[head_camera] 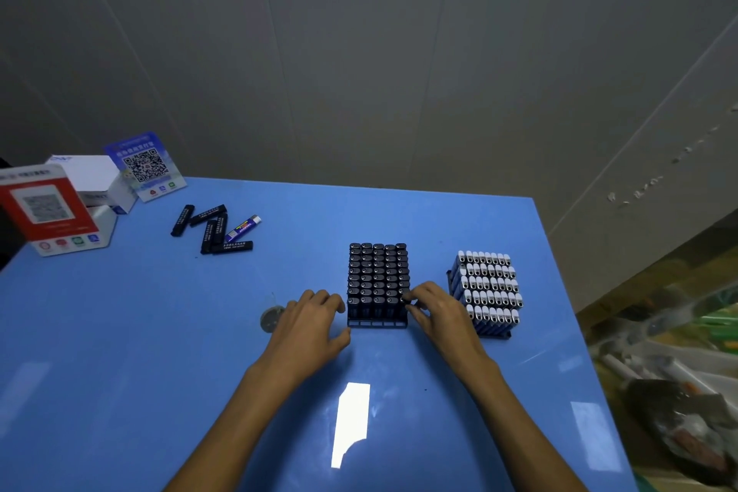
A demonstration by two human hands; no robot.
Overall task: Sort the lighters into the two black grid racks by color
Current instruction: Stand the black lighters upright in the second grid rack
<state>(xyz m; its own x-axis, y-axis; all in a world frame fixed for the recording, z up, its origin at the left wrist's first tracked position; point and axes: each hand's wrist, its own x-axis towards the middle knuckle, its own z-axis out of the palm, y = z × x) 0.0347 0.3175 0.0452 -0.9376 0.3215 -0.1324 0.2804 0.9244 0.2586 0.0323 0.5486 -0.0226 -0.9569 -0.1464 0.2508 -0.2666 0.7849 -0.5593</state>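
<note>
I see the blue table [159,332] ending at its far edge against a grey panelled wall [359,52], and its right edge dropping off beside a cluttered bin of bags [679,391]. The widest bare stretch lies at the near left and in front of my arms. My left hand [309,326] rests on the table, fingers loosely spread, just beside the left side of the rack of black lighters [377,284]. My right hand [433,310] is at that rack's near right corner, fingertips curled against a lighter there; whether it pinches it I cannot tell, the view is too small. The rack of white-capped blue lighters [487,292] stands just right of that hand. Loose black lighters [207,226] and one blue lighter [243,228] lie far left, near QR-code stands [145,166] and a white box [94,176]. A small round disc [272,318] sits by my left hand.
</note>
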